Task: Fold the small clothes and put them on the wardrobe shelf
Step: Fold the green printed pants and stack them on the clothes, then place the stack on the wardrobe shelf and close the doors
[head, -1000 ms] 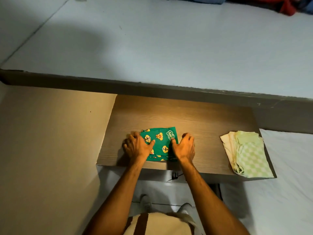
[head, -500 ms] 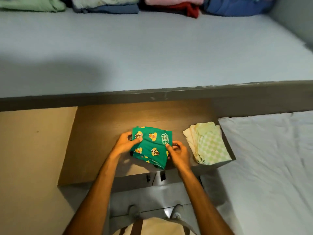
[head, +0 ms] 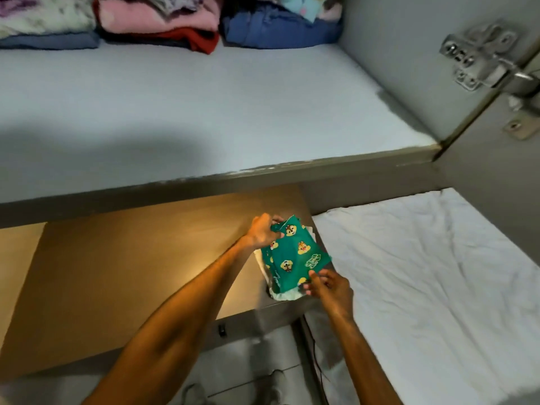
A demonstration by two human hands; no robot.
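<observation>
A folded green garment printed with cartoon faces lies over the pale folded clothes at the right end of the wooden board. My left hand grips the garment's far left corner. My right hand pinches its near right corner. Only a pale edge of the lower pile shows beneath the green cloth. The grey wardrobe shelf spreads wide above the board.
Folded stacks sit at the shelf's back: pink and red clothes, blue clothes, pale floral clothes. A metal door hinge sticks out on the wardrobe's right wall. A white sheeted mattress lies to the right of the board.
Both hands lifted the green garment off the middle of the board and carried it right, onto the pale folded pile. My view swung up and right, bringing the shelf's back into sight.
</observation>
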